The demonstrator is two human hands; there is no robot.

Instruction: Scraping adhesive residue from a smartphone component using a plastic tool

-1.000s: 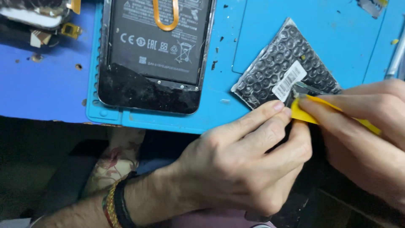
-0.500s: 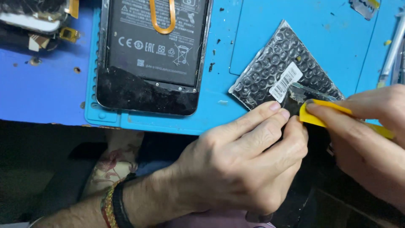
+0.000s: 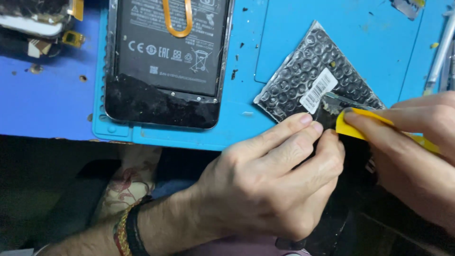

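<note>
My left hand [image 3: 275,185] pinches the near corner of a dark bubble-wrap pouch [image 3: 313,76] with a white barcode label, lying tilted on the blue work mat [image 3: 294,33]. My right hand [image 3: 417,156] holds a yellow plastic pry tool [image 3: 360,125], its tip pressed at the torn edge of the pouch beside my left fingertips. A small dark part shows at that opening, mostly hidden by my fingers. An opened phone [image 3: 166,61] with its battery and an orange pull loop exposed lies face down on the mat to the left.
Another dismantled device [image 3: 33,19] sits at the top left on the blue table. A metal tool [image 3: 438,52] lies at the far right edge. Small debris specks dot the mat. Below the table edge are a patterned cloth [image 3: 125,189] and my lap.
The view has drifted slightly; the yellow pry tool's tip has shifted a little left toward my left fingertips at the pouch's torn corner. The phone has stayed put.
</note>
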